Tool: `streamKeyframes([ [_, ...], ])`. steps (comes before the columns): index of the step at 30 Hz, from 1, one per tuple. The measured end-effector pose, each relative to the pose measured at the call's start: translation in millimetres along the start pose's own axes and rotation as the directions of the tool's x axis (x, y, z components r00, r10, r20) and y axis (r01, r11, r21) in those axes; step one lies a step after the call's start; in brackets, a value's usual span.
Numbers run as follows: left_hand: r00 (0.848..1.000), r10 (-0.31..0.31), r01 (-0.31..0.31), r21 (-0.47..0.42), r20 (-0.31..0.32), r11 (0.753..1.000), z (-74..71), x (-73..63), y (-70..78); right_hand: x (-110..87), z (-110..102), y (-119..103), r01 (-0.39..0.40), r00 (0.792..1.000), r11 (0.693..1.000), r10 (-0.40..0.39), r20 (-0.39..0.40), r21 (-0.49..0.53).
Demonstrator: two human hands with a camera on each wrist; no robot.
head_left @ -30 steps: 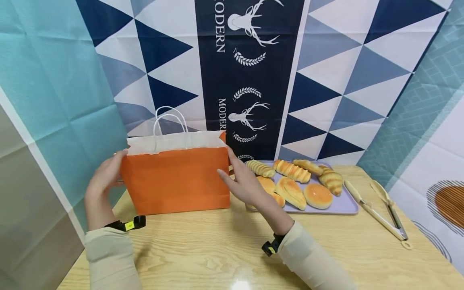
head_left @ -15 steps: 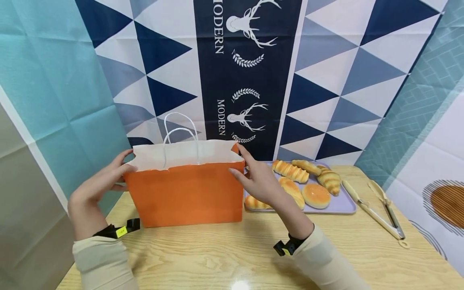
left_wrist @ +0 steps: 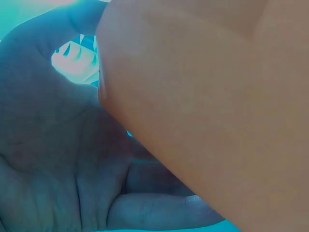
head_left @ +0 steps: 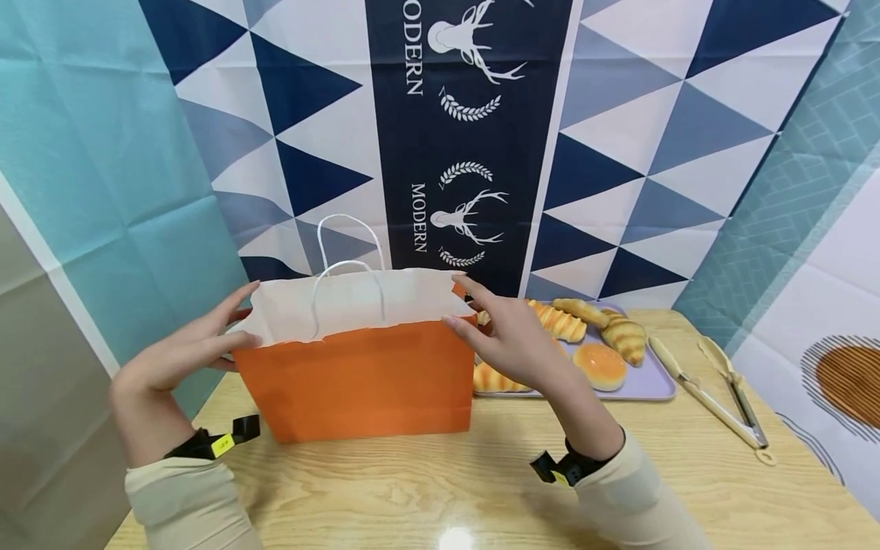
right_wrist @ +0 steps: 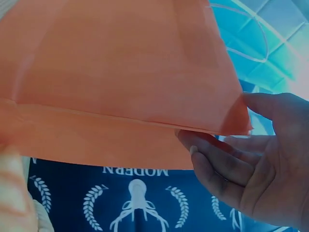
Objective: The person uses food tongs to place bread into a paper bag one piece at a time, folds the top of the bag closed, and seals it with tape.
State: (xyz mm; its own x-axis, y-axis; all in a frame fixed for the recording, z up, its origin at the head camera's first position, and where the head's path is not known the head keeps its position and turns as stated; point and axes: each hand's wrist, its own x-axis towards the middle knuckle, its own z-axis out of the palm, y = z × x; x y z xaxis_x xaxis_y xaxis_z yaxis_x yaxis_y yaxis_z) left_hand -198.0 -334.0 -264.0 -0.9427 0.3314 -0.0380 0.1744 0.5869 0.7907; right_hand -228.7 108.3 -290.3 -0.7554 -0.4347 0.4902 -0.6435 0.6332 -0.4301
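Note:
An orange paper bag (head_left: pixel 364 389) with a white inside and white twisted handles (head_left: pixel 348 263) stands upright on the table, its mouth spread wide. At the bag's left end, my left hand (head_left: pixel 180 347) grips the top, thumb on the front rim and fingers along the side. My right hand (head_left: pixel 512 336) grips the opposite end. Its thumb lies at the front corner and its index finger reaches the back corner. In the right wrist view, the right fingers (right_wrist: pixel 227 174) lie along the bag's side fold. The left wrist view shows the left palm (left_wrist: pixel 53 130) beside the orange paper.
A lilac tray (head_left: pixel 649 382) of several breads, among them a round bun (head_left: pixel 600 367) and a croissant (head_left: pixel 624 338), sits right of the bag, partly behind my right hand. Tongs (head_left: pixel 715 409) lie to its right. A patterned cloth wall (head_left: pixel 474 153) rises behind the wooden table (head_left: pixel 385 496).
The bag has come nearer and slightly right, and its mouth has widened. Both hands have moved with it and farther apart; the left thumb now lies over the front rim.

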Motion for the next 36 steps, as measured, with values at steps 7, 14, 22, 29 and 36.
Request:
streamKeyframes([
  [7,1.0,-0.001,0.0,0.03,0.002,1.0,-0.3,-5.3,0.0,-5.2,-4.4,-5.4,0.07,0.998,0.997,-0.07,0.0,0.025],
  [14,1.0,0.024,-0.024,0.042,-0.002,0.999,-2.2,-9.5,-2.5,-7.8,-5.4,-13.3,0.095,0.995,0.995,-0.094,-0.015,0.03],
  [22,1.0,-0.019,0.019,0.07,0.001,0.997,-3.0,-8.1,-3.1,-13.4,-11.6,-17.8,0.051,0.999,0.999,-0.051,0.008,-0.011],
  [29,1.0,-0.011,0.011,0.074,0.003,0.997,-3.8,-7.8,-5.6,-18.8,-24.2,-11.1,0.005,0.999,1.0,-0.004,0.038,-0.02],
  [36,1.0,-0.008,0.008,0.077,-0.003,0.997,-4.3,-8.1,-5.4,-24.6,-49.2,16.1,-0.076,0.997,0.995,0.076,-0.003,-0.062],
])
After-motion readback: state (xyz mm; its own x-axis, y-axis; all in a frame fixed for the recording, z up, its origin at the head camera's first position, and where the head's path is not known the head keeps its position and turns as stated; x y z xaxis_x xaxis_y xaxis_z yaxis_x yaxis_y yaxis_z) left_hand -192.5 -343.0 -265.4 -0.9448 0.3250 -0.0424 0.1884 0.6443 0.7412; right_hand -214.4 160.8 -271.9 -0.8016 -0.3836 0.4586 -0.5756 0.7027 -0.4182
